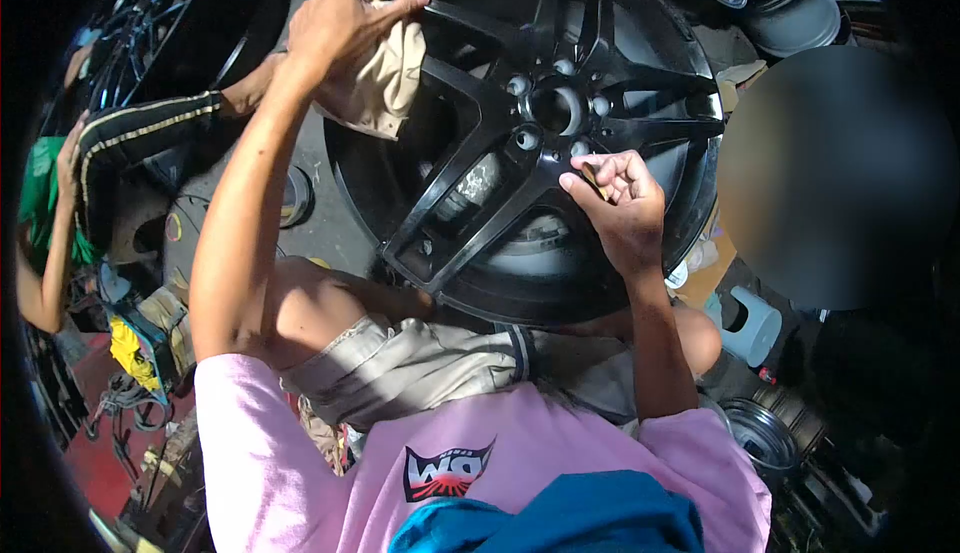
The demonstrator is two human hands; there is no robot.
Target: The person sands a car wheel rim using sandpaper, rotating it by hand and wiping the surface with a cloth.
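A black multi-spoke alloy wheel rim (480, 131) faces up in front of my bent knees. At its upper left, my left hand (338, 21) grips a crumpled beige cloth (388, 83), which hangs over the rim's edge. The thumb points right, towards the end of a spoke. Just below the bolt holes, my right hand (625, 198) pinches a small folded yellowish-brown piece (596, 181) between thumb and fingers, close over a spoke. Most of that piece is hidden by the fingers, and its material is unclear.
Another dark wheel (150, 23) stands at upper left, near a person's leg (150, 128). A light blue plastic stool (750, 328) is at right, below a blurred round area. Cables and a yellow cloth (132, 353) lie at lower left. More wheel parts (760, 433) sit at lower right.
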